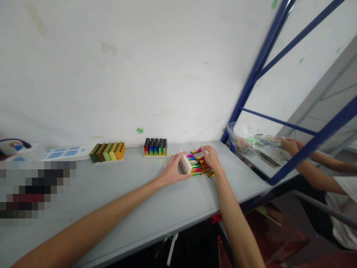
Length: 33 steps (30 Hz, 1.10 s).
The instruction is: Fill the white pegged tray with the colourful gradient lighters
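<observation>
My left hand (173, 170) spans a white slotted tray (185, 164), which is tipped on its side, with thumb and fingers at its opposite ends. Several shiny, multicoloured sticks that look like lighters (196, 165) lie between the tray and my right hand (211, 158). Their colours run through pink, blue, green, red and gold. My right hand has its fingers curled at the far end of the group, by a pink and gold lighter (196, 151). Its palm side is hidden, so its exact contact does not show.
Black-topped rainbow lighters (155, 147) stand in a white tray by the wall. Left of them is a tray of green, brown and yellow lighters (107, 152). A blue metal frame (248, 89) rises at the right; beyond it are a co-worker's hands (291, 146) and a plastic bag (241, 134).
</observation>
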Motion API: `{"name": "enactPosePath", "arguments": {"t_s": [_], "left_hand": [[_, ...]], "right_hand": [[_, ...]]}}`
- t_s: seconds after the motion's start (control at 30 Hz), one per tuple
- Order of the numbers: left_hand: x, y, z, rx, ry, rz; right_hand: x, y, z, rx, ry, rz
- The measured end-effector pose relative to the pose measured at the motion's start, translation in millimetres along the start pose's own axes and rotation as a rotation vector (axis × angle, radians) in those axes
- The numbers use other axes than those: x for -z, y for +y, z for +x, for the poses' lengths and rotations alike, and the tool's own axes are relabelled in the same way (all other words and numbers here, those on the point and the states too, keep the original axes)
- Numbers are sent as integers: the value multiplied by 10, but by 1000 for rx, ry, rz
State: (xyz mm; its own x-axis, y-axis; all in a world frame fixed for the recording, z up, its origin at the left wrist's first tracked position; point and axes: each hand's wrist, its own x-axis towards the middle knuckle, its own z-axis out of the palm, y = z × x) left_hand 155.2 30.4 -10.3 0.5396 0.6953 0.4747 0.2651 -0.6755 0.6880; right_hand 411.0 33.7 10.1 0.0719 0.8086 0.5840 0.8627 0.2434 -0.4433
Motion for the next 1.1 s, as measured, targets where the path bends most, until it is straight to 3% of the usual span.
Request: {"name": "enactPosePath", "arguments": {"t_s": [0.13, 0.23, 0.37, 0.47, 0.63, 0.93, 1.1], "left_hand": [[-44, -80, 9, 7, 8, -18], [-76, -147, 20, -4, 13, -49], [-80, -175, 24, -29, 11, -48], [-70, -159, 21, -33, 5, -22], [-69, -142, 22, -38, 7, -3], [-67, -135, 14, -45, -8, 24], [-57, -120, 5, -45, -25, 30]], "right_hand": [[-100, -330, -49, 101, -79, 147], [-243, -505, -79, 149, -231, 139], [-353, -558, -94, 258, -461, 0], [-326, -547, -109, 287, -536, -158], [-236, -590, -111, 213, -638, -329], [-244, -535, -82, 221, -599, -354], [-235, -357, -64, 339, -569, -338]]}}
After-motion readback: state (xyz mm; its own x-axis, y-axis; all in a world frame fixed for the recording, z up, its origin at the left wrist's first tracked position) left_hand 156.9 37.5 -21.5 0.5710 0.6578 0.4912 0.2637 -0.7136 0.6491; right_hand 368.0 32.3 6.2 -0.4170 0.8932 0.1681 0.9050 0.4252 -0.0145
